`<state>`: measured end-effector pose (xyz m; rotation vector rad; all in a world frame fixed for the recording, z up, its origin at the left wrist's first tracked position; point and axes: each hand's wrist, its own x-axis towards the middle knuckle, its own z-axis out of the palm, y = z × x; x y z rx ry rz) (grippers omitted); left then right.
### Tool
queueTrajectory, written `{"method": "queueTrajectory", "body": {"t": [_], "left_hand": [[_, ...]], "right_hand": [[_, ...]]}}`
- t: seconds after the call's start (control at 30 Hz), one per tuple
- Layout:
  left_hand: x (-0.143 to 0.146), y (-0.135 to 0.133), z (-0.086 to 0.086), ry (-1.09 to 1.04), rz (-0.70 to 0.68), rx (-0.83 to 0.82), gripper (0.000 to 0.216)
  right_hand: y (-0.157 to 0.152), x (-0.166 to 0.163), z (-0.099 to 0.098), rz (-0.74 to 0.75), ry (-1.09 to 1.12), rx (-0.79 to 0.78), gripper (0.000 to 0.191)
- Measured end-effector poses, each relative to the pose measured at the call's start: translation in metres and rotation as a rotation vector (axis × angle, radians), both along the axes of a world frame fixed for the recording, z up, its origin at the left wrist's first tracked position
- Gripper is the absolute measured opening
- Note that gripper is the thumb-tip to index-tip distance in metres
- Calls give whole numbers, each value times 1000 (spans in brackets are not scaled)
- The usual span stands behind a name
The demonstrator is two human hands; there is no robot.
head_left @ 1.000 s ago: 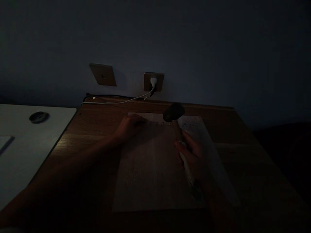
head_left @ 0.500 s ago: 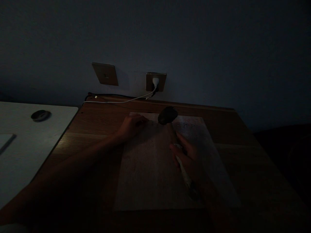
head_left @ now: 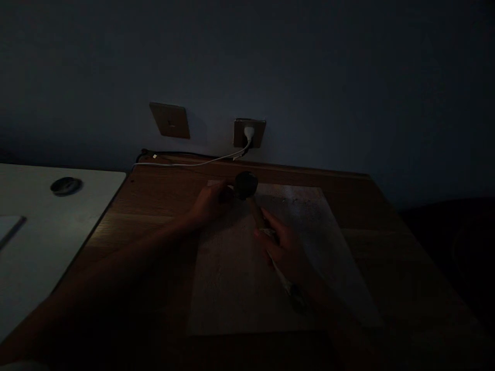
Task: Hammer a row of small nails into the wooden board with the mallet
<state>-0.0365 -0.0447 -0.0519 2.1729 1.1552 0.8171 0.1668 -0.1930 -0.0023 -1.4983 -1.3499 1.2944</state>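
In the dim light my right hand (head_left: 284, 247) is closed around the handle of a mallet (head_left: 246, 185). Its dark, rounded head points away from me, over the upper left part of a pale flat board (head_left: 232, 288). The handle's lower part looks wrapped in something light. My left hand (head_left: 212, 202) rests at the board's far left corner, fingers curled together just left of the mallet head. Whatever those fingers pinch is too dark to make out. Several tiny bits (head_left: 291, 200) lie on the board's far right part.
The board lies on a wooden table (head_left: 147, 206). A white cable (head_left: 185, 165) runs along the table's back edge to a plug in a wall socket (head_left: 240, 135). Another wall plate (head_left: 170, 121) is to its left. A white surface (head_left: 34, 247) at left bears a round dark object (head_left: 65, 185).
The mallet and my right hand have moved left, bringing the head close to my left fingers. My left hand stays at about the same spot on the board.
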Motion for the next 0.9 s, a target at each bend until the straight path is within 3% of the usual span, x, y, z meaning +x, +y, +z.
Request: {"method": "queueTrajectory", "body": {"t": [0.43,0.6,0.73,0.9], "left_hand": [[1,-1,3,25,67,-59,48],[-1,-3,7,-16,10,-69,46],[-2,-3,8,-24,-22,-72,44],[1,-1,6,0,-26,-16,38]], "right_hand": [[7,-6,0,35,-26,-32,64],[-19,-3,6,-285,241,1,90],[-55,11,6,-478,100,17,48],[-74,24,-9,-548,-102,41,40]]}}
